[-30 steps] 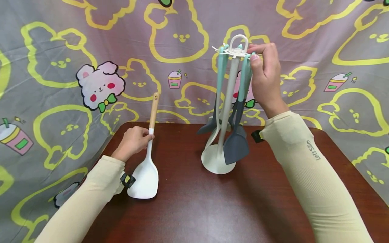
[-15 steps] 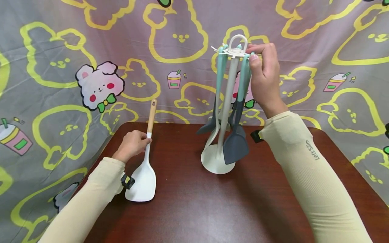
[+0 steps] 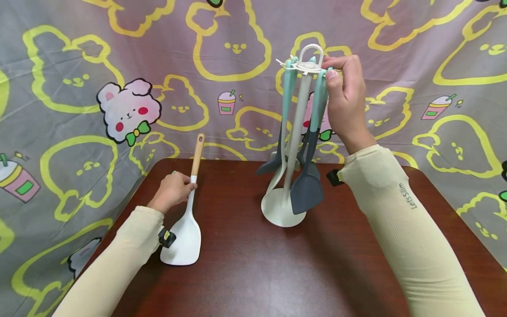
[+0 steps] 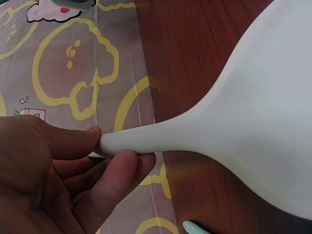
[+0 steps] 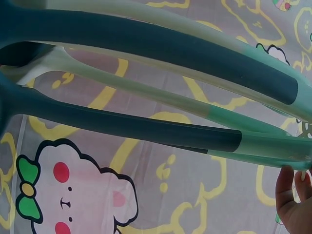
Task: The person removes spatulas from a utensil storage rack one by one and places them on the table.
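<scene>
One spatula (image 3: 188, 230) — lower than before

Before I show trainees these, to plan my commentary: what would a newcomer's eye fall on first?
Probably the tall cream utensil stand, right of centre on the glossy red-brown table, hung with mint-handled utensils, the right hand at its top. Next, at left, the broad white spatula with a wood-coloured handle, pinched by the left hand. Behind spreads a grey cloth printed with yellow cartoon outlines.
</scene>
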Tool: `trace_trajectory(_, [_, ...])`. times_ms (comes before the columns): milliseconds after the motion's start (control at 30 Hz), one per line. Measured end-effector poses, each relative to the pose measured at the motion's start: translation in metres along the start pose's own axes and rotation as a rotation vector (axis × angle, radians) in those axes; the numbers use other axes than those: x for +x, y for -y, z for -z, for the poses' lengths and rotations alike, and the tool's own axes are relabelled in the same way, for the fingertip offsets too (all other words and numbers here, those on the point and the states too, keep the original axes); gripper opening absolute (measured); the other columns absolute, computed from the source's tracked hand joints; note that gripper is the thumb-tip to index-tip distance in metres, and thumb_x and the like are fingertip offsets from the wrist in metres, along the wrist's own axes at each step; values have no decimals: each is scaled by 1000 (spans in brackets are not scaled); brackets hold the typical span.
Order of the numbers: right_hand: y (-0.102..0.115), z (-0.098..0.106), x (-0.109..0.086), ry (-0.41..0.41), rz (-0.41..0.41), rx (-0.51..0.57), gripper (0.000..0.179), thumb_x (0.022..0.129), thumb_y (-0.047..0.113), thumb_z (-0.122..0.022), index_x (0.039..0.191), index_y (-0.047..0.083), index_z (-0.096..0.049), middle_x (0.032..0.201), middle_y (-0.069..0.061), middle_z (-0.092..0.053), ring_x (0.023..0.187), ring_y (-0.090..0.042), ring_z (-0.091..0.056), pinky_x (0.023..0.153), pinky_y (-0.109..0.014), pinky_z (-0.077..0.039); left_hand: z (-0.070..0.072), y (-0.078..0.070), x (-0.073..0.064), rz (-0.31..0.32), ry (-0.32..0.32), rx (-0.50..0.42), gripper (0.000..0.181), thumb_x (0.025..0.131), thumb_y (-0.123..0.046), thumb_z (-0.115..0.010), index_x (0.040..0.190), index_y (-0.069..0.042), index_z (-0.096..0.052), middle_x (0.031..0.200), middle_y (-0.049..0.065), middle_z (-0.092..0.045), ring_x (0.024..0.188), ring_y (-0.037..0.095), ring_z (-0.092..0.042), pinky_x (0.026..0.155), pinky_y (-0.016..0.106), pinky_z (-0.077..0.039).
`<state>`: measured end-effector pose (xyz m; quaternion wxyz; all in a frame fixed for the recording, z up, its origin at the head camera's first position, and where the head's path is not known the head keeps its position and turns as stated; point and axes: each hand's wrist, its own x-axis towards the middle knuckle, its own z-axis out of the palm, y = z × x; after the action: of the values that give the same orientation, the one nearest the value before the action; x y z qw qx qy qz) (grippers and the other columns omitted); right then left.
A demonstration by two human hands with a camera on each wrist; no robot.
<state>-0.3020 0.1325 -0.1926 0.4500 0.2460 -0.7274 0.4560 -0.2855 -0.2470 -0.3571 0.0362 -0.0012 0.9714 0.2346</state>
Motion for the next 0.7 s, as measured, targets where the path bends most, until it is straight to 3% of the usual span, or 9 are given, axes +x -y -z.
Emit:
trace_trajectory(167, [-3,1,0,6,26,-12,45,89,32,-37,109,-2,-59,111,0,-57,123,-12,-55,98,-25,-38,-2,2,1,3,9,-2,28,97,-17,-60,111,5,-71,90,21,-70,69,22,-72,54,23,-51])
trace_trajectory(300, [0,0,-1,7,-5,5,48,88,33,-37,109,-4,-59,108,5,-55,123,-13,-54,100,-26,-38,-5,4,2,18,13,-9,28,97,-17,-60,111,5,-71,91,21,-70,69,21,-71,54,24,-52])
trace_trajectory(433, [3,0,-1,1,-29,13,50,88,33,-37,110,-6,-59,106,11,-53,124,-14,-55,102,-26,-38,-9,6,4,21,2,-14,26,97,-18,-60,107,3,-72,84,17,-69,63,16,-67,54,23,-50])
trace_trajectory(700, [4,0,-1,1,-28,5,51,88,33,-37,111,-8,-58,108,5,-55,124,-14,-55,100,-25,-38,-11,11,6,37,11,-16,26,96,-19,-61,102,3,-72,69,9,-66,58,12,-63,51,23,-46])
